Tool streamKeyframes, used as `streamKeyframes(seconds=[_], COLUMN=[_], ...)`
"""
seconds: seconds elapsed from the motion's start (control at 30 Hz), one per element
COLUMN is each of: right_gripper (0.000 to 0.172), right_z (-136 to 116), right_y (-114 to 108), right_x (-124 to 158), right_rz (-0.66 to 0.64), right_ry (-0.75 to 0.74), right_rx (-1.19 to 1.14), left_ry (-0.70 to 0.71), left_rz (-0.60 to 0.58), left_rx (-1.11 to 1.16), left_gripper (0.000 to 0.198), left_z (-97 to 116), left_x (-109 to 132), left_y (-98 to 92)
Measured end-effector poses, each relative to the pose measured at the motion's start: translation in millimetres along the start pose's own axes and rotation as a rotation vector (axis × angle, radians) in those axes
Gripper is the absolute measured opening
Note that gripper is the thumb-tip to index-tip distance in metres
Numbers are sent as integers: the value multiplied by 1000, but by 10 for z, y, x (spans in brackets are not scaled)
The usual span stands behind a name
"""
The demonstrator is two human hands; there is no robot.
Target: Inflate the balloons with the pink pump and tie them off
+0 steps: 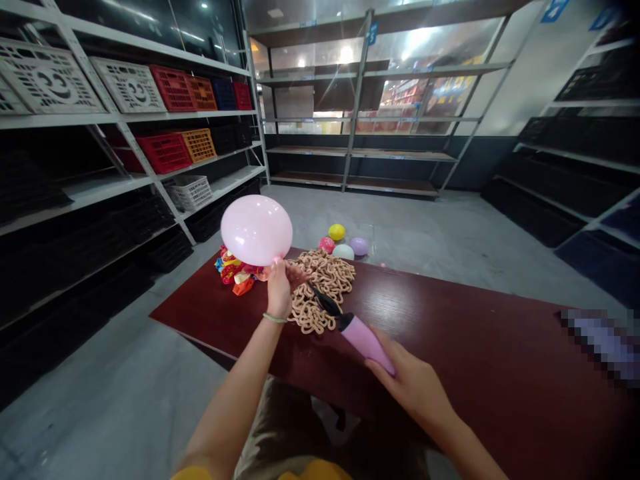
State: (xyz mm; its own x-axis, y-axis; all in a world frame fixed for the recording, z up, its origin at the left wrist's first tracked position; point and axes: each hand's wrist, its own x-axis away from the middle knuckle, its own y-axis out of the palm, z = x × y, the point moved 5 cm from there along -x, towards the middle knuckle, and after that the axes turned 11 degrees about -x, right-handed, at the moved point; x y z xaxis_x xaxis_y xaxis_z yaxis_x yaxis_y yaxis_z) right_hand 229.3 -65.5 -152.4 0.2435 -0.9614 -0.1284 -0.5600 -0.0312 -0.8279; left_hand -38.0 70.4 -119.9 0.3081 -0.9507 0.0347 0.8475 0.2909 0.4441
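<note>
An inflated pale pink balloon (257, 230) rises above the table's far left part. Its neck is pinched between the thumb and fingers of my left hand (281, 288). My right hand (413, 380) is wrapped round the handle of a pink hand pump (367, 343). The pump's black nozzle (325, 301) points toward my left fingers; its tip lies near them, and I cannot tell whether they touch it. Beneath the nozzle spreads a heap of beige rope (333, 273). Colourful limp balloons (243, 285) lie piled under the inflated one.
The dark red table (440, 320) extends right, with a blurred-out purple item (600, 340) at its end. Beyond its far edge, several small inflated balloons (343, 251) rest low down. Shelves with crates (167, 152) line the left; more racks (353, 133) stand behind.
</note>
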Motion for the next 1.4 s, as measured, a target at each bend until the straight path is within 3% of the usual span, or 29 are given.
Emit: streamKeyframes(seconds=[0.1,0.23,0.4,0.6,0.77,0.9,1.1,1.23,1.4], right_gripper=[58,56,49,52,45,40,64,55,51], right_z=[361,592,546,464,223,-127,-753,-1096,-1188], right_y=[-205,-338,-254,-101,-181,-324,-469,-548,-606], right_x=[15,-174,-480,-600,-640,-680,-705,-833,-1036], right_rz=[87,113,101,109,202,359,541,395,133], right_ry=[31,-107,-257,-262,-292,-417,-677,-797,-830], right_rx=[217,390,451,471,420,391,587,721,629], left_ry=[-8,-2,11,22,8,94,142,298,457], left_rz=[-53,-122,-190,-355,-478,-542,-665,-729,-806], left_rx=[-122,-253,-346,-491,-533,-654,-867,-1103,-1336], left_gripper=[35,42,46,39,41,43,44,43,38], left_z=[9,-111,-232,-229,-257,-209,-100,-30,43], left_x=[-103,-170,-173,-47,49,179,409,508,594], left_y=[-130,-246,-272,-162,-25,121,331,437,537])
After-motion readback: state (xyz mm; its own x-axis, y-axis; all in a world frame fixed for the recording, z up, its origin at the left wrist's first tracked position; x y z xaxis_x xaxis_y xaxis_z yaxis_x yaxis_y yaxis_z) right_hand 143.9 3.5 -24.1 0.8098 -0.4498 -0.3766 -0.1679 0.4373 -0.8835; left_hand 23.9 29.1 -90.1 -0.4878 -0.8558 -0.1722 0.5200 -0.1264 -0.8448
